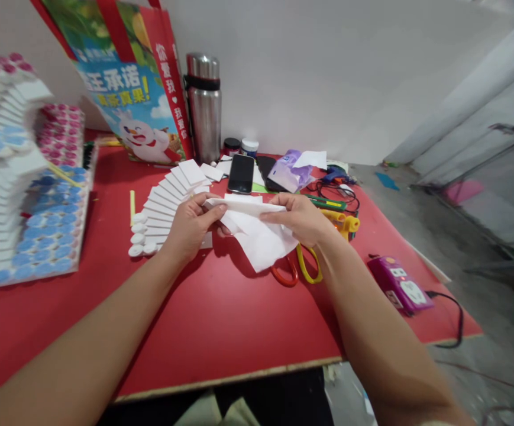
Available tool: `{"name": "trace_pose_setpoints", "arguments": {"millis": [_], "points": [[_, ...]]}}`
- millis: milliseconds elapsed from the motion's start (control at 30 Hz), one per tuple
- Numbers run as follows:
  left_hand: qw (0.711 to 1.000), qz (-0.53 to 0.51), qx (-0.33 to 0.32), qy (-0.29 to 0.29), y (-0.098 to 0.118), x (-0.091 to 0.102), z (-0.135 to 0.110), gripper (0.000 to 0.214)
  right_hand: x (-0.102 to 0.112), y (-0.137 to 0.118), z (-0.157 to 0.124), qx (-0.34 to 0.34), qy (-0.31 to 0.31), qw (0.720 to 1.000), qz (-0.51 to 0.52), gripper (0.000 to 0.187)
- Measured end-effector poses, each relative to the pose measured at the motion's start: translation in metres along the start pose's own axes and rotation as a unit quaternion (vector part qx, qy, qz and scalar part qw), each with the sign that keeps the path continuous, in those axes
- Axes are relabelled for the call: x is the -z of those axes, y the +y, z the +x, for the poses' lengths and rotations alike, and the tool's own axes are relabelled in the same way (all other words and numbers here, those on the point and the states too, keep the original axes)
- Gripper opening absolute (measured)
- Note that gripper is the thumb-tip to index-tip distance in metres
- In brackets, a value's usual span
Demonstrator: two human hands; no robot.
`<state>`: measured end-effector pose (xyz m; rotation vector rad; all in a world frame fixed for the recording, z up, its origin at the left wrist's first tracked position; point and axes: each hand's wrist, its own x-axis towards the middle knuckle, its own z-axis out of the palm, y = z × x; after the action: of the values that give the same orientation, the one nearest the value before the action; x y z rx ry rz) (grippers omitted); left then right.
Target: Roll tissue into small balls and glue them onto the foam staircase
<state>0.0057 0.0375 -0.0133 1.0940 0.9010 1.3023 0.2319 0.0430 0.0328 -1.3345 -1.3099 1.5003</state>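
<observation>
A thin white tissue (261, 239) is stretched between my two hands above the red table. My left hand (192, 222) pinches its left end between thumb and fingers. At the other end, my right hand (298, 218) grips the upper right edge, and the loose part hangs down in a point. Behind my left hand lies a fan of white card pieces (163, 204) with round white ends. Scissors with red and yellow handles (310, 266) lie partly hidden under the tissue and my right hand.
Rows of blue- and pink-topped pieces (52, 219) stand at the left. A shopping bag (136, 89) and steel thermos (204, 112) are at the back. Near them lie a phone (241, 174) and a purple tissue pack (290, 171). A yellow glue gun (348, 223) and purple box (398, 284) sit right.
</observation>
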Motion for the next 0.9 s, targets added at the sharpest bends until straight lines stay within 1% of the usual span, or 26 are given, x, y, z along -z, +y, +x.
{"name": "trace_pose_setpoints", "arguments": {"millis": [100,200,367,467,533,633,667,700,800,900], "points": [[1.0,-0.014,0.001,-0.01,0.004,0.0,0.0,0.025,0.003,-0.001,0.0,0.017,0.001,1.0,0.007,0.035],[0.999,-0.042,-0.003,0.006,0.006,0.001,0.001,0.021,0.008,0.001,0.002,0.049,-0.007,0.999,0.01,0.031],[0.998,-0.061,-0.007,0.021,0.009,0.002,0.001,0.008,0.013,0.004,0.004,0.09,-0.03,0.995,0.001,0.022],[0.998,-0.063,-0.001,0.015,0.012,0.001,-0.001,0.009,0.016,0.002,0.002,0.086,-0.052,0.995,-0.004,0.02],[0.998,-0.057,0.003,0.022,0.013,0.001,-0.001,0.01,0.019,-0.002,-0.001,0.063,-0.093,0.994,-0.011,0.02],[0.998,-0.049,0.0,0.038,0.012,0.002,0.0,0.013,0.024,-0.007,-0.007,0.037,-0.182,0.983,0.008,0.028],[0.998,-0.049,-0.001,0.034,0.012,0.003,0.001,0.015,0.025,-0.008,-0.008,0.034,-0.199,0.979,0.026,0.033],[0.998,-0.049,-0.002,0.027,0.012,0.003,0.001,0.017,0.025,-0.008,-0.009,0.029,-0.205,0.977,0.046,0.038],[0.999,-0.051,-0.001,-0.002,0.012,0.003,0.0,0.018,0.021,-0.005,-0.008,0.002,-0.193,0.977,0.091,0.052],[0.998,-0.053,0.004,-0.036,0.013,0.003,-0.002,0.019,0.011,0.0,-0.006,-0.028,-0.206,0.975,0.075,0.06]]}}
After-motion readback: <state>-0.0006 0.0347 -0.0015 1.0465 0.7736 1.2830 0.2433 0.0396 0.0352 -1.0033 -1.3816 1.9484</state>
